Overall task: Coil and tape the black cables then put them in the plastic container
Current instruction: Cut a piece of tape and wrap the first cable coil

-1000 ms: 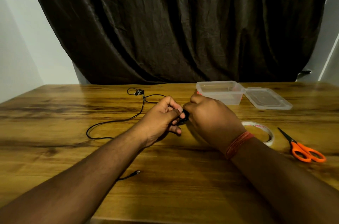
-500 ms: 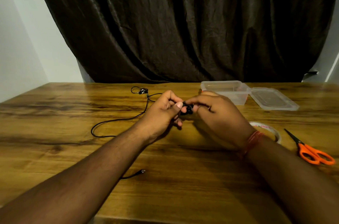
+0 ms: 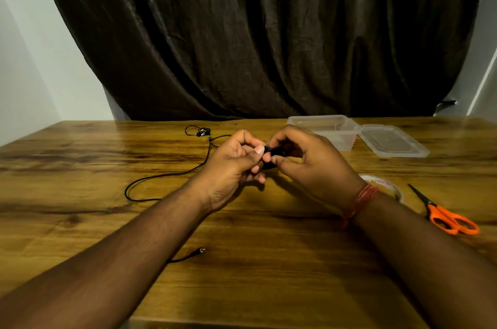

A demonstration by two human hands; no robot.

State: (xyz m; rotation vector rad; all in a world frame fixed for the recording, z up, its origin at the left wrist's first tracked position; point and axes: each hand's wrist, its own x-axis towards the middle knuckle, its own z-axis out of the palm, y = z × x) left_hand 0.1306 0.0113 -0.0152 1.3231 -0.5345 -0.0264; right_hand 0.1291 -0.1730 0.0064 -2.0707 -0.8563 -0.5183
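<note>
A small black cable coil (image 3: 274, 152) hangs between both hands above the middle of the wooden table (image 3: 80, 161). My left hand (image 3: 231, 164) pinches its left side with thumb and fingers. My right hand (image 3: 306, 161) grips its right side with curled fingers. A second black cable, an earphone lead (image 3: 172, 175), lies loose on the table to the left, its earbuds (image 3: 203, 131) at the far end and its jack plug (image 3: 200, 250) near my left forearm. The clear plastic container (image 3: 322, 124) stands open behind my right hand.
The container's clear lid (image 3: 390, 141) lies right of the container. A roll of clear tape (image 3: 387, 186) sits partly hidden behind my right wrist. Orange-handled scissors (image 3: 443, 214) lie at the right edge. A dark curtain hangs behind the table.
Both hands have lifted a little with the coil, and my right hand has turned so that its fingers curl over the coil from the right.
</note>
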